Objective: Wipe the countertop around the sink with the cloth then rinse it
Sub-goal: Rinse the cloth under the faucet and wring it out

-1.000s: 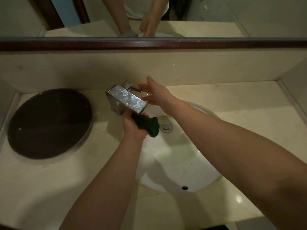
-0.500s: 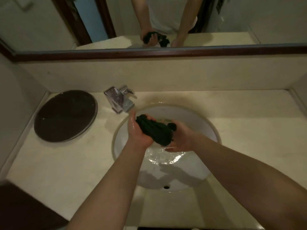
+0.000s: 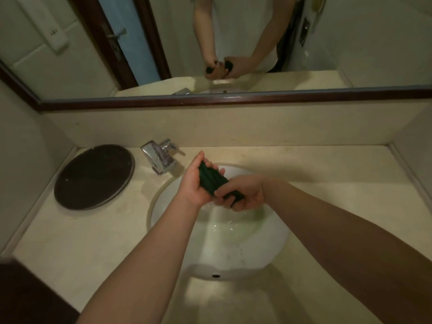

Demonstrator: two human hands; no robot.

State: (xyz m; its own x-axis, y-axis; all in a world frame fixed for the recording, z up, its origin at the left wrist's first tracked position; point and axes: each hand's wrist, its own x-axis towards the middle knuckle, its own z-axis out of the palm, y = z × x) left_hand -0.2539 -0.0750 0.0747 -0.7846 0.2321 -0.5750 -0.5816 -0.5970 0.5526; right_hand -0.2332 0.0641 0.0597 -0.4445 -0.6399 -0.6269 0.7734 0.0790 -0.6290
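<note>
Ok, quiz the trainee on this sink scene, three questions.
1. True or false: one hand alone holds the cloth.
2. The tap stands: A) between tray and sink; B) right of the sink; C) on the tray.
3. Which hand grips the cloth's far end?
Key: 1 false, both hold it, over the sink. 2 A. 3 The left hand; the right hand grips the near end.

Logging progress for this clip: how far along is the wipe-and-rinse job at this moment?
Wiping looks over: the cloth is off the countertop. In hand: the left hand and right hand both grip the twisted cloth above the sink, where water lies, so wringing seems under way. No stream shows at the faucet. Left: likely only finishing the wring.
</note>
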